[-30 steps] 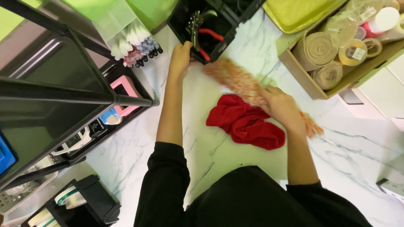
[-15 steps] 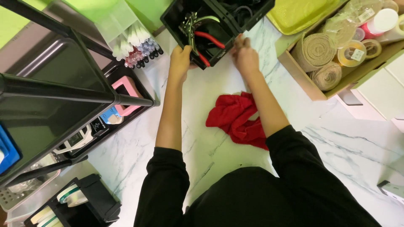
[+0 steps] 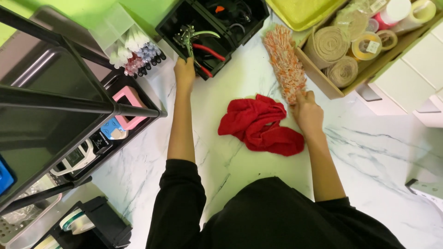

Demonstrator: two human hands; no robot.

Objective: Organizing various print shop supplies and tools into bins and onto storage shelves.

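Note:
My left hand (image 3: 184,72) rests against the near edge of a black tool bin (image 3: 182,20) that holds red-handled pliers (image 3: 207,53) and other tools. My right hand (image 3: 308,112) grips the near end of a fluffy orange-and-white duster (image 3: 284,62), which lies on the white marble table (image 3: 378,152) and points away from me toward the bin's right side. A crumpled red cloth (image 3: 263,127) lies on the table between my arms, just left of my right hand.
A cardboard box (image 3: 323,78) with rolls of twine and tape stands at the right. A yellow-green tray (image 3: 304,11) sits at the back. A black shelf rack (image 3: 60,101) with small items stands at the left, beside a clear box of markers (image 3: 134,46).
My right hand went up to the black bin, then came back right and down. The duster now lies stretched away from me between the bin and the cardboard box. My left hand stayed at the bin.

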